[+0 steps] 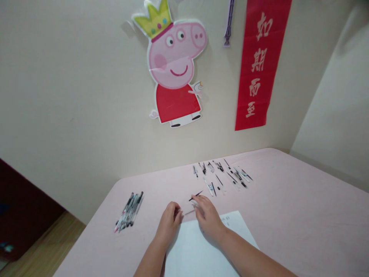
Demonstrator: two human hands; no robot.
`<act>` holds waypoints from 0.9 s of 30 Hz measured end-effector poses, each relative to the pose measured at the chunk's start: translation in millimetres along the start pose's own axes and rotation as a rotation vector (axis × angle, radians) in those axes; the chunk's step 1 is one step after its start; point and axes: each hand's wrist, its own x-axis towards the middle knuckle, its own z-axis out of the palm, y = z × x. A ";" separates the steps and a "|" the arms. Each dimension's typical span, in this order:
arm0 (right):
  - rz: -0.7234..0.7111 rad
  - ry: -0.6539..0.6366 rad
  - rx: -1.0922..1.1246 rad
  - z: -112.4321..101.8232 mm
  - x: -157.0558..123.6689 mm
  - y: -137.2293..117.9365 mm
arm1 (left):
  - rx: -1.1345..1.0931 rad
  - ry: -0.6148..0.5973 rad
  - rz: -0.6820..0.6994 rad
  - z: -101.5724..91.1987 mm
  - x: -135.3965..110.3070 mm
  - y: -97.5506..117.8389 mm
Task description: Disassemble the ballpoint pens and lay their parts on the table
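Observation:
Both of my hands are above the far edge of a white sheet of paper. In the fingers of my right hand is a thin dark pen refill, pointing up to the right. My left hand is closed, its fingertips pinched around something small that they mostly hide. A slim pale rod spans the gap between the hands; which hand grips it I cannot tell. Some handwriting shows on the paper beside my right wrist.
Left of my hands lies a bundle of pens. Several loose pen parts are spread near the wall on the pink tablecloth. A pig cutout and a red banner hang on the wall.

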 end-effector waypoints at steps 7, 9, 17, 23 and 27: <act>0.279 0.266 0.173 -4.2 5.6 17.1 | -0.003 0.019 0.123 0.2 0.1 1.3; 0.342 0.290 0.241 -3.3 6.0 20.6 | 0.008 0.004 0.139 0.1 0.1 0.8; 0.323 0.229 0.119 -7.4 6.6 26.8 | 0.184 -0.098 0.208 -2.3 5.7 7.2; 0.213 0.149 -0.078 -9.6 10.1 33.2 | 0.337 -0.150 0.246 0.2 18.2 17.9; 0.168 0.065 -0.163 -5.3 8.4 37.8 | 0.450 -0.172 0.286 2.0 27.0 24.0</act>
